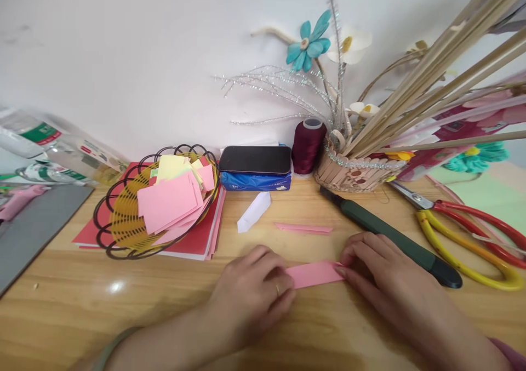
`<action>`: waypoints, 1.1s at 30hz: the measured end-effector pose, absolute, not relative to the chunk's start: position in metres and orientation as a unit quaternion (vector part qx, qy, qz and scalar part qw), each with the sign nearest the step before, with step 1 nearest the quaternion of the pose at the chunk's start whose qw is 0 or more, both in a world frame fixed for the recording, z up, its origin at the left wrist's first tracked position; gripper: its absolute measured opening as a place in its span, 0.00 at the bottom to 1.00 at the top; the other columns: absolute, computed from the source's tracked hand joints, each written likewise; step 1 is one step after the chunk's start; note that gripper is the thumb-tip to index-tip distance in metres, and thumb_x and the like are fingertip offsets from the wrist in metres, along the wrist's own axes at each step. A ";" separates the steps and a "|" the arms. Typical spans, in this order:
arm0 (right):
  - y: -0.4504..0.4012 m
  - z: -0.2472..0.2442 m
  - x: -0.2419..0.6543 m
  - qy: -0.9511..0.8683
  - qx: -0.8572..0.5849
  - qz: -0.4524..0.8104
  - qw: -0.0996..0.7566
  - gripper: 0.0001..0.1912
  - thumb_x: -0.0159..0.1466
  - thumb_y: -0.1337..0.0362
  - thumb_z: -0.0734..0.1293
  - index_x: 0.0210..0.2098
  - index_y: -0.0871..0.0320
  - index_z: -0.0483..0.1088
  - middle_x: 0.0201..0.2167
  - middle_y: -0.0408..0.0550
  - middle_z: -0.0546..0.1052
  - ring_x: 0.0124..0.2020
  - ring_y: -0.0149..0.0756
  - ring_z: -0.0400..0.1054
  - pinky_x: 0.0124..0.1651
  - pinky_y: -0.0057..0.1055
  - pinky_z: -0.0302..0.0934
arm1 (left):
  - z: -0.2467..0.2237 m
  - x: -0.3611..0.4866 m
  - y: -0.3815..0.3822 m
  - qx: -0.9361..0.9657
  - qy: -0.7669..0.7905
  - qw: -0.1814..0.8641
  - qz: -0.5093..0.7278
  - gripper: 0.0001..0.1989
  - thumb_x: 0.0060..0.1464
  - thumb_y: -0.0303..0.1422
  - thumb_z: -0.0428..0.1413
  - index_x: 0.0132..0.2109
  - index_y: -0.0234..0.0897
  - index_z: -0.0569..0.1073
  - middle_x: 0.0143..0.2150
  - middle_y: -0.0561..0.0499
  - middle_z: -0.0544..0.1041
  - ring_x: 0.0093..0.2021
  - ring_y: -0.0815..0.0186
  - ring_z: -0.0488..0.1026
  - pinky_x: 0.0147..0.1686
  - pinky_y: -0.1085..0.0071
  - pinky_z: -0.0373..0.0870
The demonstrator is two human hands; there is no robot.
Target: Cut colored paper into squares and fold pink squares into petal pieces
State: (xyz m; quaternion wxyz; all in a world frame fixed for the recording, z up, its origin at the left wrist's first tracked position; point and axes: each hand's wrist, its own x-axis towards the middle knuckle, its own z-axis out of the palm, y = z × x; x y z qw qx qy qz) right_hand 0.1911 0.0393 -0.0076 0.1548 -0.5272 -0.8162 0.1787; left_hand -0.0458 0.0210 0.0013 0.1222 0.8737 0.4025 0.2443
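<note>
A pink paper strip (315, 275) lies nearly flat on the wooden table between my hands. At its left end my left hand (257, 291) is closed on the paper, with a thin ring on one finger. My right hand (380, 275) pinches the right end between thumb and forefinger. Just beyond the strip lies a narrow folded pink piece (304, 228). A folded white paper piece with pointed ends (255, 213) rests to its left.
A yellow basket (125, 212) of pink and yellow paper slips sits on red sheets (88, 234). Behind are a phone (255, 159) on a blue pack (255, 181) and a maroon thread spool (307, 146). To the right lie a green-handled cutter (382, 231) and scissors (464, 209).
</note>
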 end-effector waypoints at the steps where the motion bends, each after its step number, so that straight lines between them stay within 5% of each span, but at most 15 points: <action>1: 0.039 -0.006 0.190 -0.809 -0.533 0.194 0.156 0.09 0.63 0.58 0.58 0.28 0.53 0.62 0.30 0.44 0.69 0.33 0.36 0.64 0.35 0.35 0.59 | 0.003 -0.045 0.022 0.872 0.407 0.140 0.233 0.05 0.54 0.27 0.54 0.32 0.36 0.73 0.32 0.50 0.74 0.34 0.64 0.68 0.31 0.70 0.68; 4: 0.038 -0.002 0.187 -0.778 -0.544 0.263 0.172 0.08 0.63 0.59 0.58 0.29 0.53 0.63 0.26 0.41 0.69 0.27 0.32 0.64 0.30 0.31 0.58 | 0.008 -0.040 0.028 0.849 0.453 0.200 0.184 0.02 0.51 0.27 0.57 0.34 0.34 0.72 0.34 0.49 0.73 0.36 0.63 0.68 0.34 0.68 0.67; 7: 0.038 0.004 0.185 -0.749 -0.527 0.340 0.213 0.09 0.62 0.58 0.58 0.28 0.53 0.62 0.25 0.40 0.68 0.26 0.30 0.63 0.29 0.29 0.58 | 0.011 -0.036 0.037 0.806 0.494 0.277 0.171 0.09 0.48 0.25 0.59 0.39 0.33 0.71 0.36 0.48 0.73 0.38 0.62 0.67 0.37 0.68 0.65; 11: 0.038 0.009 0.185 -0.671 -0.517 0.441 0.296 0.10 0.59 0.55 0.63 0.28 0.54 0.62 0.26 0.41 0.68 0.29 0.31 0.63 0.32 0.28 0.59 | 0.011 -0.034 0.046 0.696 0.500 0.460 0.235 0.01 0.48 0.27 0.58 0.29 0.33 0.73 0.29 0.51 0.72 0.33 0.66 0.68 0.34 0.73 0.64; 15: 0.039 0.012 0.185 -0.617 -0.505 0.512 0.320 0.14 0.54 0.53 0.67 0.33 0.55 0.66 0.29 0.43 0.72 0.32 0.32 0.66 0.33 0.28 0.61 | 0.015 -0.035 0.045 0.566 0.493 0.585 0.307 0.06 0.44 0.31 0.59 0.27 0.32 0.71 0.25 0.53 0.73 0.26 0.70 0.68 0.28 0.76 0.63; 23: 0.034 0.031 0.179 -0.585 -0.553 0.513 0.297 0.19 0.50 0.45 0.67 0.25 0.57 0.72 0.22 0.42 0.71 0.25 0.31 0.63 0.26 0.27 0.58 | 0.023 -0.030 0.035 0.504 0.513 0.614 0.324 0.13 0.38 0.39 0.64 0.25 0.33 0.72 0.21 0.52 0.73 0.23 0.69 0.70 0.27 0.74 0.65; 33: 0.033 0.027 0.178 -0.590 -0.552 0.483 0.337 0.16 0.51 0.48 0.68 0.23 0.55 0.71 0.22 0.42 0.72 0.26 0.31 0.63 0.29 0.26 0.58 | 0.027 -0.030 0.029 0.477 0.546 0.598 0.343 0.11 0.37 0.37 0.64 0.24 0.33 0.73 0.23 0.52 0.74 0.25 0.69 0.70 0.27 0.75 0.65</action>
